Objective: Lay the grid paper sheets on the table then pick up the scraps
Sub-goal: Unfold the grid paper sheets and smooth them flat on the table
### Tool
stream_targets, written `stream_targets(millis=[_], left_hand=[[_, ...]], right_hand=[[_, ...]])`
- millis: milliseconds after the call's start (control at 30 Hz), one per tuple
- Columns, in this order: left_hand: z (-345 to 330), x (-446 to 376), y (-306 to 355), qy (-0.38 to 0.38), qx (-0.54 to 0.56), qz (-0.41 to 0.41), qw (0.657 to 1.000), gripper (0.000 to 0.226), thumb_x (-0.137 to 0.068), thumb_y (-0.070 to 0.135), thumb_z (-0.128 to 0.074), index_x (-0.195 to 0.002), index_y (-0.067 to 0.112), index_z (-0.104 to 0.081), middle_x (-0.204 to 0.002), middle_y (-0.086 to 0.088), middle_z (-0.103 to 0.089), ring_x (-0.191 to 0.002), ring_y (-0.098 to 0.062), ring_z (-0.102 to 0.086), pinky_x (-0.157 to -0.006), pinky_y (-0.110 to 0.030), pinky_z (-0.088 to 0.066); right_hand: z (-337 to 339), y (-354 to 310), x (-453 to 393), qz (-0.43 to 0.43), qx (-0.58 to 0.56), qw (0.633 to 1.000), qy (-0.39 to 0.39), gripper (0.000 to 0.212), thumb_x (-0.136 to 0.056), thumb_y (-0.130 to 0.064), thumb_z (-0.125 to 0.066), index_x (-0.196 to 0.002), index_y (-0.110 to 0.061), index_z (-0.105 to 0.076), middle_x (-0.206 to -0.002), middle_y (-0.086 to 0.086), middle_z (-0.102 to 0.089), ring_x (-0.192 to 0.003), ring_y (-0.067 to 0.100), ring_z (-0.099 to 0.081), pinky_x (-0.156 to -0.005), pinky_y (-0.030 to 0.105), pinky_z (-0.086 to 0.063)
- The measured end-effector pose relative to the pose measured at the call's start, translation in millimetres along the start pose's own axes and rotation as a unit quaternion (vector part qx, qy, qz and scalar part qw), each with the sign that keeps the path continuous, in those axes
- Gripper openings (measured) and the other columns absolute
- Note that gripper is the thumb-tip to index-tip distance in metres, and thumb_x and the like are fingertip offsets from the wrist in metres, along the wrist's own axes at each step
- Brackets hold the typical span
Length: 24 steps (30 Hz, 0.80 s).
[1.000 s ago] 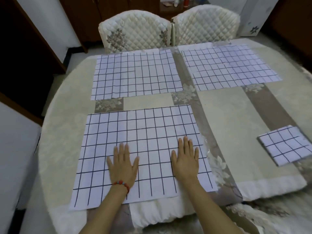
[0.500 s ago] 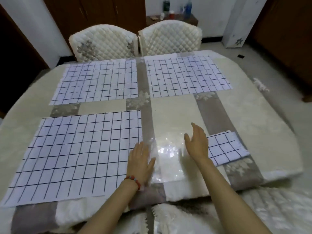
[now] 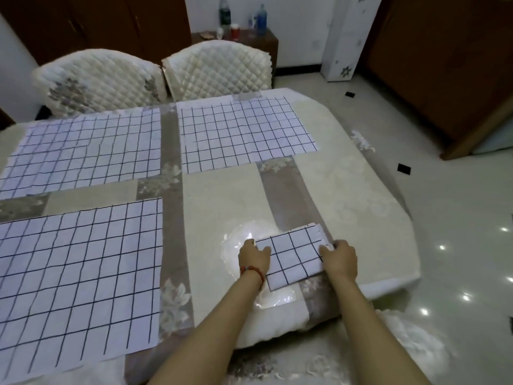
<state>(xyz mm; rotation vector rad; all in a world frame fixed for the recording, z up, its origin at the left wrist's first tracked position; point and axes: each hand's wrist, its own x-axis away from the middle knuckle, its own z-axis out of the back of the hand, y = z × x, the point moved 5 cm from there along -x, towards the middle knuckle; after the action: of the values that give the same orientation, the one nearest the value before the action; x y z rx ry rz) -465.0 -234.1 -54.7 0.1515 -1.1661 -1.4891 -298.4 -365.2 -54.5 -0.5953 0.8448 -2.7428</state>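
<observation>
Three white grid paper sheets lie flat on the table: one near left [image 3: 77,279], one far left [image 3: 86,151], one far right [image 3: 244,132]. A small folded grid paper sheet [image 3: 295,255] sits near the table's front right edge. My left hand [image 3: 254,255] grips its left edge and my right hand [image 3: 340,258] grips its right edge. The folded sheet looks stacked in several layers. No loose scraps can be made out on the table.
The table [image 3: 222,207] wears a cream and taupe cloth under clear plastic. Two quilted chairs [image 3: 216,68] stand at the far side. A small cabinet with bottles [image 3: 241,31] stands behind them. Tiled floor [image 3: 458,218] lies to the right.
Both hands left the near left sheet, moved right, and took hold of the folded sheet. My view swung to the right.
</observation>
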Motion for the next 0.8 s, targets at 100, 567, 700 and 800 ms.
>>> stream_targets(millis=[100, 567, 700, 800], left_hand=[[3, -4, -2, 0.031, 0.033, 0.015, 0.999, 0.025, -0.082, 0.013, -0.058, -0.062, 0.011, -0.043, -0.077, -0.007, -0.053, -0.081, -0.026, -0.052, -0.070, -0.027, -0.039], [101, 24, 41, 0.050, 0.060, -0.247, 0.966, 0.028, -0.077, 0.016, -0.070, -0.052, 0.008, -0.061, -0.046, 0.011, -0.046, -0.047, -0.001, -0.046, -0.051, -0.009, -0.032], [138, 45, 62, 0.027, 0.037, -0.325, 0.945, 0.031, -0.076, 0.019, -0.071, -0.052, 0.005, -0.059, -0.048, 0.001, -0.049, -0.050, -0.005, -0.039, -0.051, -0.018, -0.030], [173, 61, 75, 0.041, 0.083, -0.345, 0.934, 0.024, -0.076, 0.015, -0.071, -0.056, 0.026, -0.063, -0.049, 0.014, -0.059, -0.053, 0.003, -0.053, -0.054, -0.007, -0.039]], right_hand=[[-4, 1, 2, -0.030, -0.018, 0.999, -0.014, 0.029, -0.085, -0.018, -0.056, -0.109, -0.002, -0.057, -0.116, 0.022, -0.061, -0.107, 0.039, -0.056, -0.090, 0.041, -0.046], [12, -131, 91, 0.333, -0.061, 0.936, -0.095, 0.044, -0.082, -0.026, -0.066, -0.124, -0.020, -0.053, -0.121, -0.008, -0.053, -0.116, 0.007, -0.042, -0.099, 0.024, -0.032], [26, -179, 130, 0.383, -0.077, 0.912, -0.124, 0.029, -0.077, -0.033, -0.070, -0.102, -0.020, -0.067, -0.090, -0.021, -0.054, -0.099, 0.004, -0.050, -0.091, 0.024, -0.039], [37, -198, 144, 0.377, -0.092, 0.912, -0.135, 0.012, -0.077, -0.024, -0.070, -0.083, -0.013, -0.069, -0.075, -0.009, -0.062, -0.077, 0.003, -0.056, -0.074, 0.025, -0.044]])
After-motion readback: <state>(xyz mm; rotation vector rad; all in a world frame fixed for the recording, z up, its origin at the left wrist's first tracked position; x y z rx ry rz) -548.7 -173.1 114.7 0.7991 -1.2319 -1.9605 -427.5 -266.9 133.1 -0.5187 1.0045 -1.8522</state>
